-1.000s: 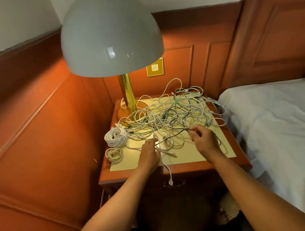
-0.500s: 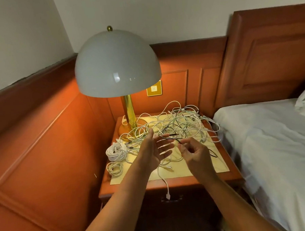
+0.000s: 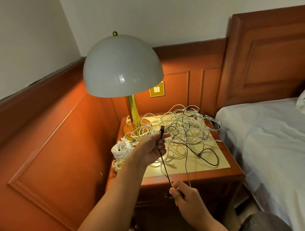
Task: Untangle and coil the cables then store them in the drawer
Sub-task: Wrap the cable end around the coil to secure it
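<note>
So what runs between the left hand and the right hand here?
In the head view, a taut stretch of the black cable runs from the left hand, which grips its plug end, down to the right hand, which pinches it in front of the nightstand.

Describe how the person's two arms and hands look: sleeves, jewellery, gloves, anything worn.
Both forearms are bare up to the bottom edge of the picture, so no sleeve shows on either. The left hand and the right hand wear no gloves. No watch, bracelet or ring shows on the wrists and fingers in view. No marks or tattoos stand out in the warm, dim lamplight.
</note>
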Motion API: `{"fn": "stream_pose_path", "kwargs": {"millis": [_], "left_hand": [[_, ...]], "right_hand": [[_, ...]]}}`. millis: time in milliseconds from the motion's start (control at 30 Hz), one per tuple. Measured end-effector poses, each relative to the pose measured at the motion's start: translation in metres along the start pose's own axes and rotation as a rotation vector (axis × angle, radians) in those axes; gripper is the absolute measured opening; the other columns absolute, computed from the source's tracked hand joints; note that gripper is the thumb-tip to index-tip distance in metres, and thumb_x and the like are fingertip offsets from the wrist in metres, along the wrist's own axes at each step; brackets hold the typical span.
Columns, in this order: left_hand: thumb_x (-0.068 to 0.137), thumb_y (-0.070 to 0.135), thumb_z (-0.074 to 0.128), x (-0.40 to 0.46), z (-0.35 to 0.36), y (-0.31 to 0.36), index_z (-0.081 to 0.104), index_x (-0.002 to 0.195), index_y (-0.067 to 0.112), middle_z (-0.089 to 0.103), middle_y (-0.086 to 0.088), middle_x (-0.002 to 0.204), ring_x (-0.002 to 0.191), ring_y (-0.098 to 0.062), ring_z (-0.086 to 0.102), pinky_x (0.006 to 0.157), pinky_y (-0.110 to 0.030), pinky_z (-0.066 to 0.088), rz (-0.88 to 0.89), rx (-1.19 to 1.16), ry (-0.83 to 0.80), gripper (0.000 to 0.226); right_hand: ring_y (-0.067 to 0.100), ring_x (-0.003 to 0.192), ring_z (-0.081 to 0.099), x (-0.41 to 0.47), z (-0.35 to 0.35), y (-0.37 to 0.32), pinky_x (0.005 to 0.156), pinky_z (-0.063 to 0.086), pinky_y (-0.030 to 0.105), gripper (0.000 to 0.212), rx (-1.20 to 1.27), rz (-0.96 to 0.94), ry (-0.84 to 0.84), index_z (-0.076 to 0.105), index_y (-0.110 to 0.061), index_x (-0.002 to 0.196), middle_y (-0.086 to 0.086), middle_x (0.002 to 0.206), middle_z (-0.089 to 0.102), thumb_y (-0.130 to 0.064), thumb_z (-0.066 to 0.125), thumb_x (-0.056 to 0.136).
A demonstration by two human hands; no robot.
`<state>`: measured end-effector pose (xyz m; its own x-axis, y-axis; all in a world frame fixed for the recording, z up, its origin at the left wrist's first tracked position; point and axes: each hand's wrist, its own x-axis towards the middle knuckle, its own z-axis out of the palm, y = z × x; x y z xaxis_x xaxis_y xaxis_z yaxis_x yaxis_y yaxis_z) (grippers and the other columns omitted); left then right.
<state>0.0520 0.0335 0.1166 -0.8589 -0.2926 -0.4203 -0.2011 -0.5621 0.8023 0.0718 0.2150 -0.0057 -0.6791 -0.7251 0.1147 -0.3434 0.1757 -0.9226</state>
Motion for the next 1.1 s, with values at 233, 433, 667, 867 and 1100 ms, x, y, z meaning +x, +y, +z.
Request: {"fn": "stream_pose_path", "kwargs": {"millis": [233, 433, 667, 867, 1100], "left_hand": [[0.104, 0.022, 0.038, -0.011, -0.009, -0.013, 0.053, 0.084, 0.012, 0.05, -0.001, 0.061, 0.051, -0.011, 0.045, 0.048, -0.022, 0.04, 0.011, -0.038, -0.018, 0.027], [0.104, 0.03, 0.038, -0.027, -0.007, -0.016, 0.053, 0.087, 0.017, 0.055, 0.0, 0.061, 0.049, -0.013, 0.053, 0.058, -0.028, 0.044, 0.079, 0.089, -0.002, 0.026], [0.104, 0.026, 0.036, -0.034, -0.011, -0.017, 0.061, 0.079, 0.007, 0.046, 0.002, 0.052, 0.036, -0.005, 0.031, 0.038, -0.018, 0.022, 0.017, 0.034, 0.002, 0.04], [0.102, 0.018, 0.042, -0.044, -0.019, -0.008, 0.06, 0.079, 0.004, 0.058, -0.004, 0.056, 0.046, -0.012, 0.054, 0.049, -0.022, 0.044, 0.125, 0.017, -0.105, 0.032], [0.102, 0.023, 0.045, -0.046, -0.013, -0.004, 0.061, 0.078, 0.004, 0.064, -0.008, 0.054, 0.045, -0.015, 0.06, 0.051, -0.023, 0.049, 0.334, 0.559, -0.14, 0.034]], "right_hand": [[0.01, 0.05, 0.046, -0.011, 0.003, -0.014, 0.047, 0.036, 0.021, 0.029, 0.255, 0.255, -0.143, 0.064, -0.01, 0.094, -0.001, 0.062, 0.058, -0.033, 0.046, 0.101], [0.015, 0.045, 0.04, 0.013, -0.011, -0.008, 0.043, 0.031, 0.026, 0.028, 0.36, 0.38, -0.189, 0.069, -0.009, 0.099, 0.006, 0.063, 0.058, -0.026, 0.047, 0.101], [0.008, 0.041, 0.031, 0.044, -0.011, -0.008, 0.041, 0.023, 0.023, 0.034, 0.291, 0.483, -0.162, 0.066, -0.003, 0.098, -0.002, 0.051, 0.041, -0.03, 0.046, 0.102], [0.011, 0.052, 0.038, 0.099, -0.047, -0.021, 0.05, 0.034, 0.026, 0.024, 0.049, 0.383, -0.141, 0.067, -0.008, 0.085, 0.002, 0.063, 0.044, -0.019, 0.052, 0.1], [0.015, 0.058, 0.045, 0.163, -0.097, -0.101, 0.055, 0.033, 0.029, 0.054, -0.77, 0.021, 0.001, 0.058, -0.01, 0.068, 0.001, 0.062, 0.051, -0.062, 0.068, 0.076]]}}
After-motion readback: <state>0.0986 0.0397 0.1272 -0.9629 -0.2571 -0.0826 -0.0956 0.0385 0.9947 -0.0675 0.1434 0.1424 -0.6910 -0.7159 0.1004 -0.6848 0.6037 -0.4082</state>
